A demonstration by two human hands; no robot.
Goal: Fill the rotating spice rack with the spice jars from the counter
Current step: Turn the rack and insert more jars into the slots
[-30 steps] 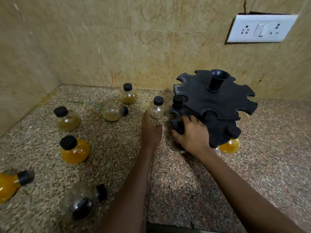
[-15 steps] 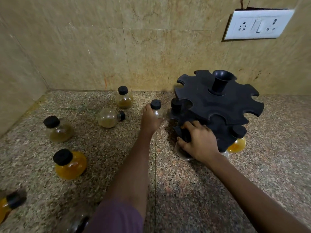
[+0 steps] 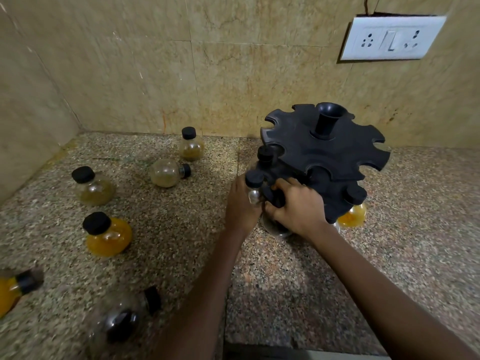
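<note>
A: Where is the rack?

B: The black spice rack (image 3: 327,154) stands on the speckled counter (image 3: 285,276), near the tiled back wall (image 3: 233,74), below and left of a white socket plate (image 3: 392,37). It has 2 notched tiers.

A: And the hands?

B: The left hand (image 3: 240,206) has its fingers curled round a clear jar (image 3: 254,189) with a black cap, holding it upright just beside the rack's lower tier. The right hand (image 3: 297,206) grips the edge of that lower tier, fingers curled over it, with a clear rounded jar (image 3: 276,229) showing beneath the palm.

A: Any jars in the rack?

B: 1 black-capped jar (image 3: 265,154) sits in a notch of the upper tier on the left. An orange-filled jar (image 3: 353,211) hangs in the lower tier on the right.

A: What is loose on the counter?

B: To the left, 3 jars stand upright: 1 with yellow-green powder (image 3: 191,145) by the wall, 1 olive (image 3: 92,187), 1 orange (image 3: 106,235). 3 lie on their sides: a pale one (image 3: 167,172), a blurred orange one (image 3: 13,289) at the left edge, and a dark blurred one (image 3: 124,318) at the bottom.
</note>
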